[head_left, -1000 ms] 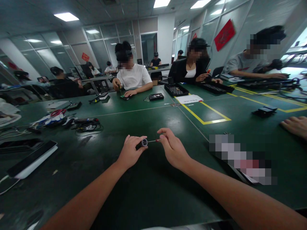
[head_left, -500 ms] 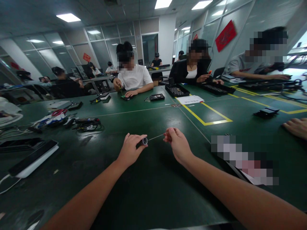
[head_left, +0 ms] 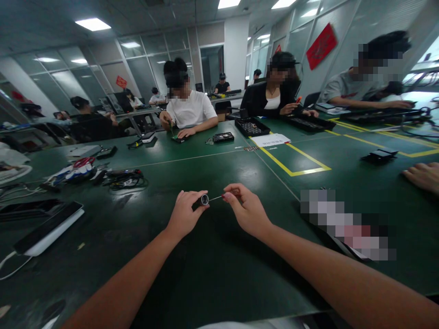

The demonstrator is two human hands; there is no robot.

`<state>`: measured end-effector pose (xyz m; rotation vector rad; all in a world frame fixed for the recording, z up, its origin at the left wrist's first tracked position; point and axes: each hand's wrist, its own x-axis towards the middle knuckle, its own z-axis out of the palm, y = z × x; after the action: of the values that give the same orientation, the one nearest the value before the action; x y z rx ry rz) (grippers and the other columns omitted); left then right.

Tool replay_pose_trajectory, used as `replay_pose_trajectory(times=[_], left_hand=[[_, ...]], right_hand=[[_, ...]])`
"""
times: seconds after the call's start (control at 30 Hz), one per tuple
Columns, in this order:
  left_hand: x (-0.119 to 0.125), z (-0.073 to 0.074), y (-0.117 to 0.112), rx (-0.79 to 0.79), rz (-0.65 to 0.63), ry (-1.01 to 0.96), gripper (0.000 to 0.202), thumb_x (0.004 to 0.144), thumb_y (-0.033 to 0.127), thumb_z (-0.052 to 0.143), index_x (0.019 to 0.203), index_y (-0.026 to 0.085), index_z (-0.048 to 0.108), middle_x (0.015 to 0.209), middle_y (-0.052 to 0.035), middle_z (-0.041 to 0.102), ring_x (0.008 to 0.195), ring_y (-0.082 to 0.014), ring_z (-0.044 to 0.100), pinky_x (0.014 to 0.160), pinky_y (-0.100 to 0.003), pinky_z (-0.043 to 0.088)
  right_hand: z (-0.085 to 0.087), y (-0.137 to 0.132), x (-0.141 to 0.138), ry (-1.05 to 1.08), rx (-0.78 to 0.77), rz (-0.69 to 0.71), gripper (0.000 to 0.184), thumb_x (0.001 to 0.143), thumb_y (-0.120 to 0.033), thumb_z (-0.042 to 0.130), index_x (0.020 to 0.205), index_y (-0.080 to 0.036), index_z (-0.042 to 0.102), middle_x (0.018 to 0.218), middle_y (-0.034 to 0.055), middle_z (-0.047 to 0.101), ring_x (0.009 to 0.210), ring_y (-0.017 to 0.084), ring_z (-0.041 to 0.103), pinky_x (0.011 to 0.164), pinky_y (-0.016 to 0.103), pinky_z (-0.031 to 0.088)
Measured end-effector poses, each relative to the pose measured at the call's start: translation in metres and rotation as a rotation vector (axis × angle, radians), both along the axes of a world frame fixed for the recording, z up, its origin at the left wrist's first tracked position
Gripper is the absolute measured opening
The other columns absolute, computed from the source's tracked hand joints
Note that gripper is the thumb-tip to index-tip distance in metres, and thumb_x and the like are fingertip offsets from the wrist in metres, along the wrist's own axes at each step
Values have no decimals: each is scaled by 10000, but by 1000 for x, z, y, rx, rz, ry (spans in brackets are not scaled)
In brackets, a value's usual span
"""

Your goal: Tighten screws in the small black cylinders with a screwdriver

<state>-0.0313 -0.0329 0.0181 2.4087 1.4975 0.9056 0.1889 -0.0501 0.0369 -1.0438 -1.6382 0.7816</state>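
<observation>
My left hand (head_left: 183, 214) is closed around a short black cylinder (head_left: 205, 199), its round end with a silvery rim turned toward me. My right hand (head_left: 249, 211) pinches a screwdriver (head_left: 216, 198) with a thin metal shaft and what looks like a reddish handle, mostly hidden by the fingers. The shaft points left and its tip meets the cylinder's edge; whether it goes in or only touches, I cannot tell. Both hands are held just above the green tabletop (head_left: 192, 283).
A black-and-white device (head_left: 51, 228) with a cable lies at left, behind it tangled cables (head_left: 126, 179). A blurred-out flat item (head_left: 346, 228) lies right, near a co-worker's hand (head_left: 423, 176). Black trays (head_left: 252, 127) and yellow tape (head_left: 310, 172) are farther off, where co-workers sit.
My right hand has moved left, closer to my left hand, so less of the screwdriver's shaft shows between them. The left hand still holds the cylinder in nearly the same place.
</observation>
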Motion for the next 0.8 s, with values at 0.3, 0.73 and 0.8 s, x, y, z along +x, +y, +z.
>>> replay_pose_trajectory(times=[0.3,0.73,0.8], left_hand=[[0,0,1,-27,-18,-52,362,902,299,665,1262,270,636,1185,-45,694,1072,-258,600,1018,-483,431],[0,-1,0,-49,-11,-56,371,902,317,666,1269,282,632,1151,-30,705,1025,-250,610,982,-461,444],[0,-1,0,-42,-10,-55,364,903,327,661,1264,286,637,1155,-34,704,1033,-251,612,989,-462,444]], right_hand=[[-2,1,1,51,-7,-26,162,972,-362,531,1007,-226,613,887,26,704,830,184,695,762,336,533],[-1,0,-1,52,-22,-1,160,960,-346,547,1038,-227,619,922,33,724,869,190,711,785,342,540],[-2,0,-1,54,-24,-20,163,960,-350,544,1039,-227,616,934,38,727,872,195,713,799,351,540]])
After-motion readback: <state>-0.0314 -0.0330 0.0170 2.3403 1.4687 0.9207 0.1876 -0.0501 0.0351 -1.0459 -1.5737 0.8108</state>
